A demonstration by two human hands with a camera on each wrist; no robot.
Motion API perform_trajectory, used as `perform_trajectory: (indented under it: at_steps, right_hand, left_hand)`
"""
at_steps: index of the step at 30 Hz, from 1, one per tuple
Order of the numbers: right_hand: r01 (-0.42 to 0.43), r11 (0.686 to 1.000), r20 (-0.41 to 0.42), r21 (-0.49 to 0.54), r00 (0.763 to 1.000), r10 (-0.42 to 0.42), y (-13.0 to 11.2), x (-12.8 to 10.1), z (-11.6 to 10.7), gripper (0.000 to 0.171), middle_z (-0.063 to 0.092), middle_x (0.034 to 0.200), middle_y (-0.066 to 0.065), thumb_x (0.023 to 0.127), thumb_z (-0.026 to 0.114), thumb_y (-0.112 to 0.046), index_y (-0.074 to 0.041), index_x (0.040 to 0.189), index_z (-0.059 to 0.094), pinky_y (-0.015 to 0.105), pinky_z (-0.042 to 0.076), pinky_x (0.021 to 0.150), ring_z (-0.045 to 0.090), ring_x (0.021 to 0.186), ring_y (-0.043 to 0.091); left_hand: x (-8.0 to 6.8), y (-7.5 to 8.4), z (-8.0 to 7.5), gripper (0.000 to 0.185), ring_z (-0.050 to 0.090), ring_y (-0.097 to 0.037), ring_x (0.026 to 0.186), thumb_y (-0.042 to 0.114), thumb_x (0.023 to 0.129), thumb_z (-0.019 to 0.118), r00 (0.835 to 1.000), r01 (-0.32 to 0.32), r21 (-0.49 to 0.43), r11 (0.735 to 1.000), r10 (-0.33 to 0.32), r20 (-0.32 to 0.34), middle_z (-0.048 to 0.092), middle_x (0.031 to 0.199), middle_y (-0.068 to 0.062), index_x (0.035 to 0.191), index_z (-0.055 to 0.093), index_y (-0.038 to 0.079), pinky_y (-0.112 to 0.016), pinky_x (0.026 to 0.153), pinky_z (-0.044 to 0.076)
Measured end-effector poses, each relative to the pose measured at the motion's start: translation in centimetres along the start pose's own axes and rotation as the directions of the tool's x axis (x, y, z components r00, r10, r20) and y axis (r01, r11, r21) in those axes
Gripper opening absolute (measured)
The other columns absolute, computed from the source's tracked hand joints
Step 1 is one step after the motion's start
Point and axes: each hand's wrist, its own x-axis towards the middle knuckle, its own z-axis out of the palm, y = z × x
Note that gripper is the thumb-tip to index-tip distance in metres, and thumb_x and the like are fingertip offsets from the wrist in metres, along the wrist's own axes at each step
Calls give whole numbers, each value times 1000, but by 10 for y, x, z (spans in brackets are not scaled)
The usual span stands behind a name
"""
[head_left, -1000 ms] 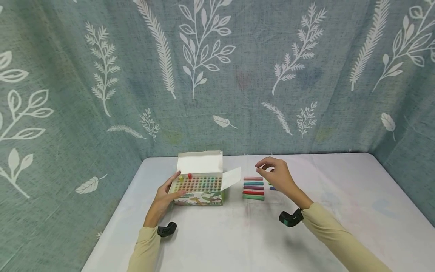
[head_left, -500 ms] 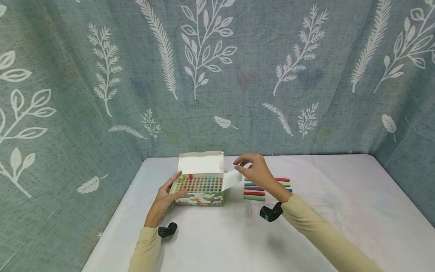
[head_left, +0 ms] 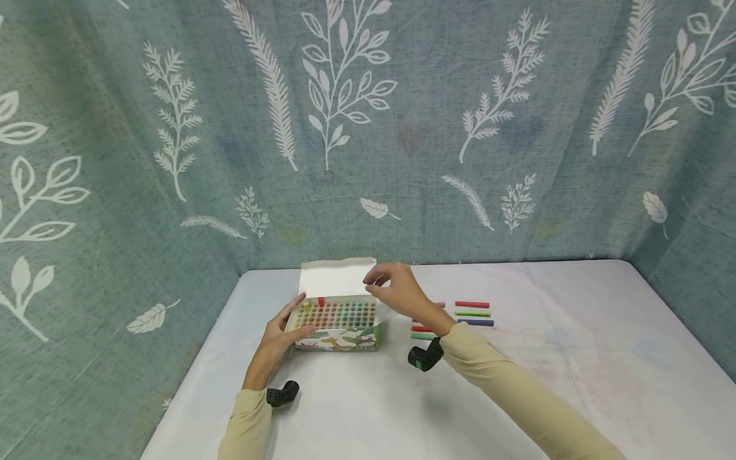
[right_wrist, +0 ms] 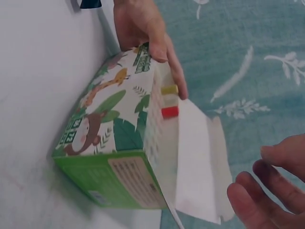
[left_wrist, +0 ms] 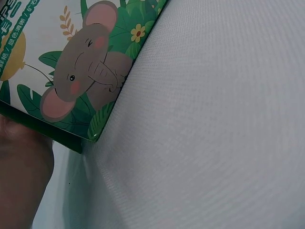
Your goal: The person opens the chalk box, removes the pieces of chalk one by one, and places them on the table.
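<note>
At the left of the table in the head view stands a crayon box (head_left: 336, 340) with animal pictures, its white lid (head_left: 336, 276) folded back. Coloured crayon ends fill its rows; a yellow crayon (head_left: 306, 306) and a red crayon (head_left: 321, 301) stick up higher. My left hand (head_left: 277, 335) grips the box's left end, thumb along the front top edge, fingers behind. Above the box's right end hovers my right hand (head_left: 402, 294), fingers loosely curled. The right wrist view shows those fingertips (right_wrist: 267, 152) with nothing between them, beside the lid.
Right of the box, loose crayons lie in two columns: one with a red crayon (head_left: 472, 305), a green crayon (head_left: 474, 314) and a blue crayon (head_left: 477, 322), the other partly behind my right forearm. A leaf-patterned curtain (head_left: 425, 217) hangs behind the table.
My right hand has moved left from over the loose crayons to the box's right end, uncovering the right column of crayons. The left hand and the box have stayed in place.
</note>
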Motion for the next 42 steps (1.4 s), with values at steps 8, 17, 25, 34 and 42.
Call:
perform_trajectory:
  at_steps: [8,17,25,34,42]
  right_hand:
    - [-11,1000,70,-1,998,11,-3,20,33,7,67,90,8,87,66,-3,-5,92,71,24,50,65,63,79,23]
    - [-49,998,150,-40,987,55,1,42,72,11,63,86,7,87,65,0,2,97,69,24,50,64,62,77,21]
    - [-8,986,223,-166,974,46,3,54,100,13,62,75,3,86,60,3,1,96,69,21,44,55,54,60,11]
    - [65,818,145,-571,989,22,-6,57,131,5,58,65,5,90,63,-7,-3,87,66,19,39,44,52,48,11]
    - [-10,694,-25,-720,1000,-11,-7,57,147,10,56,55,1,86,69,-13,-8,77,67,21,35,38,48,42,8]
  left_hand:
    - [-1,1,-1,79,48,-22,121,19,82,77,1000,-6,-17,1000,6,-5,41,142,-4,146,35,35,-28,90,46]
    - [-1,1,-3,79,51,-23,118,22,81,77,1000,12,-1,1000,-12,-14,45,138,-4,146,35,36,-32,90,46]
    - [-5,9,-2,77,49,-23,116,14,83,75,1000,-28,-21,999,28,10,41,141,-8,148,34,29,-28,86,47]
    - [-7,8,-2,77,52,-23,112,13,84,73,1000,-17,-59,998,19,24,42,140,-10,148,33,28,-31,86,48]
    - [-2,-3,-3,75,52,-25,112,16,82,76,999,-47,-56,997,47,-2,43,139,-5,145,38,33,-31,86,48]
